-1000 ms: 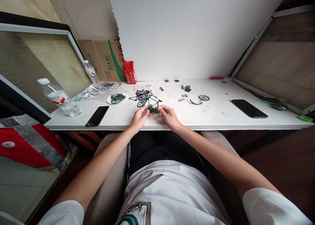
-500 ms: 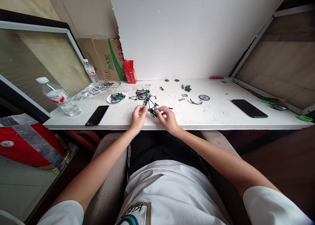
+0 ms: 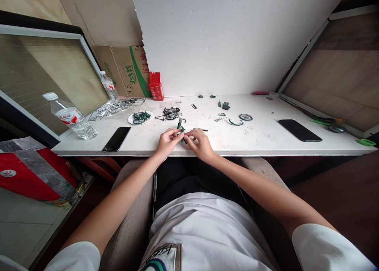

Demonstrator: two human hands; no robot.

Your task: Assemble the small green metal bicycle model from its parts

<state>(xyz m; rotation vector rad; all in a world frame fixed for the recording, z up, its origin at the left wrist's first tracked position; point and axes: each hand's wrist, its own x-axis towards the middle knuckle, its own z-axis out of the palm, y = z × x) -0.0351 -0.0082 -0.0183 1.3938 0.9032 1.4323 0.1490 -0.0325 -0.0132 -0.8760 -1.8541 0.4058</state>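
A small green model bicycle frame is held above the table's front edge, turned nearly end-on to me. My left hand pinches it from the left, thumb and fingers closed. From the right, my right hand grips it with thumb and forefinger, the fingertips of both hands almost meeting. Fingers cover much of the frame's lower part. Just behind lies a cluster of dark bicycle parts with a wheel. A thin dark stick lies beside my right fingers.
On the white table are a plate of green parts, a spoked wheel, a curved green piece, and two phones, left and right. Water bottles and a red box stand at left.
The bicycle frame has turned from a side view to nearly end-on. My hands have come closer together, with the left fingers shifted right over the frame.
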